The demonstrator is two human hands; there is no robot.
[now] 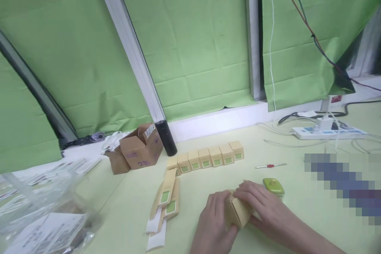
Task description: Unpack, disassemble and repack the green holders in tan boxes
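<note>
Between my two hands, low in the view, is a small tan cardboard box (240, 211), one end facing me. My left hand (212, 220) wraps its left side, thumb near the lower edge. On the box's top and right side lie the fingers of my right hand (258, 202). Just beyond my right hand is a green rounded-square object (273, 186). Flattened tan box blanks (170, 194) with green labels and white parts lie to the left of my left hand. A row of several small tan boxes (206, 158) with green labels stands behind my hands.
A thin tool with a red middle (270, 166) lies at right. Behind stand a black cylinder (166, 138) and an open brown carton (143, 149). A power strip (329, 131) with cables sits back right. Clear plastic bags (50, 214) lie at left.
</note>
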